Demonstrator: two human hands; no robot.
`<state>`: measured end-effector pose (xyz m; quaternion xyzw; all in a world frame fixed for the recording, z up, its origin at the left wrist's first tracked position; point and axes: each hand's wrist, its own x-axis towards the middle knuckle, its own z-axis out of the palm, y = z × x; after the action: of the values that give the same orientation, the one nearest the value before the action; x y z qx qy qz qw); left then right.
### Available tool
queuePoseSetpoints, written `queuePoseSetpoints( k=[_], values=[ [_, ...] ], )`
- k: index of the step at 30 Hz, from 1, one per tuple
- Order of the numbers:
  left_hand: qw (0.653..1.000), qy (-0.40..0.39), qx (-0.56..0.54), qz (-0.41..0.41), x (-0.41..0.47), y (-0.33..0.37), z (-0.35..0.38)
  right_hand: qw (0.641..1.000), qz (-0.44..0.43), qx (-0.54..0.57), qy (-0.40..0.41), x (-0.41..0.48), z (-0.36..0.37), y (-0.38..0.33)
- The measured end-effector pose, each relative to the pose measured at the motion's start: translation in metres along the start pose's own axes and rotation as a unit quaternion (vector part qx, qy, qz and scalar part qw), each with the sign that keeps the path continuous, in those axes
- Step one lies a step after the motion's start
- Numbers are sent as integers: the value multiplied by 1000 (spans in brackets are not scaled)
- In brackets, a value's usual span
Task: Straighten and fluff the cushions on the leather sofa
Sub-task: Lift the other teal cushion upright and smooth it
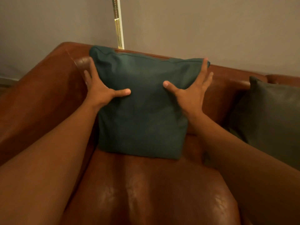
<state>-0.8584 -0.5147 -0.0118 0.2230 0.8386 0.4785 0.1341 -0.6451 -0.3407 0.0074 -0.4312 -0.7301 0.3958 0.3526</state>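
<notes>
Green cushion [142,108] (square, matte fabric) upright against glossy leather sofa [146,192]; left hand [100,90], right hand [191,93] splayed wide, pressing cushion's sides.

Home living room, going by the furniture — a brown leather sofa [146,184] with a rounded arm on the left and a worn, shiny seat, pushed against a plain grey-beige wall [211,30]. Soft furnishings on it: a teal cushion [141,111] upright against the backrest, a grey cushion [272,114] further right. Behind the sofa a slim brass pole [118,23] rises — likely a floor lamp stem, top out of view. Warm, dim indoor lighting.
</notes>
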Motion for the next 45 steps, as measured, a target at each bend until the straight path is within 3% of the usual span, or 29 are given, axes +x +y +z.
queuePoseSetpoints(
  k=[3, 5, 8, 13, 17, 20, 25, 30, 38, 45],
  values=[
    [987, -10, -141, -70, 8, -15, 0, 990, 100, 95, 36, 14, -5, 14],
    [971, -14, -207, -119, 12, -20, 1, 966, 188, 177, 6, 16, -7, 23],
    [964, -22, -239, -115, 18, -26, 0, 922, 243, 297, -48, 8, 0, 25],
    [973, -7, -220, -65, 19, -18, -11, 913, 221, 341, -19, -8, 11, 13],
    [972, -18, -234, -29, 21, -17, -27, 932, 171, 319, -28, -8, 11, -2],
    [972, -35, -222, -60, 14, -28, -41, 942, 151, 298, -21, -7, 1, -4],
    [971, -76, -182, -137, 8, -57, -51, 932, 207, 290, -68, -24, -11, 18],
    [967, -136, -165, -142, -1, -85, -35, 939, 215, 231, -140, -34, 1, 51],
    [958, -138, -240, -71, -3, -83, 4, 948, 174, 247, -102, -23, 10, 74],
    [955, -150, -250, -59, -26, -58, 49, 960, 147, 224, -76, -19, -46, 91]
  ],
)
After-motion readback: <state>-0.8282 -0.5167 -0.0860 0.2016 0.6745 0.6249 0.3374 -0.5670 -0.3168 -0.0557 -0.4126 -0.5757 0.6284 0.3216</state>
